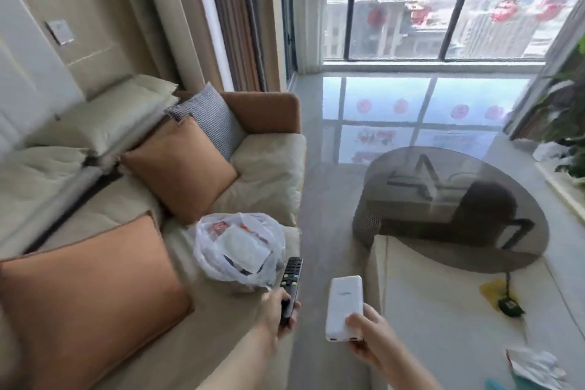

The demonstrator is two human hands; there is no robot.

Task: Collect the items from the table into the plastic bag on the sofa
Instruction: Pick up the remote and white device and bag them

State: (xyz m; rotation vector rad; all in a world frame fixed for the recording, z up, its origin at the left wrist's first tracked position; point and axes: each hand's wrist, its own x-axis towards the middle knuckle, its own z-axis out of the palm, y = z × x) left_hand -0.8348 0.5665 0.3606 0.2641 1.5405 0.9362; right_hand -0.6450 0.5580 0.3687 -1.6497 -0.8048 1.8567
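Hands carry the haul: left hand (278, 310) gripping a black button-covered remote control (290, 288), right hand (368, 337) clutching a white rectangular power bank (344, 304), both just short of the part-filled translucent plastic bag (239, 247) ahead.

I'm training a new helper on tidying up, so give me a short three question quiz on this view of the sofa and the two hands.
1. True or false: the left hand holds a black remote control.
2. Multiple choice: the white power bank is A) inside the plastic bag, B) held in the right hand, C) lying on the glass table.
3. Fill in: the plastic bag rests on the ____, beside the orange cushions.

Key
1. True.
2. B.
3. Sofa.
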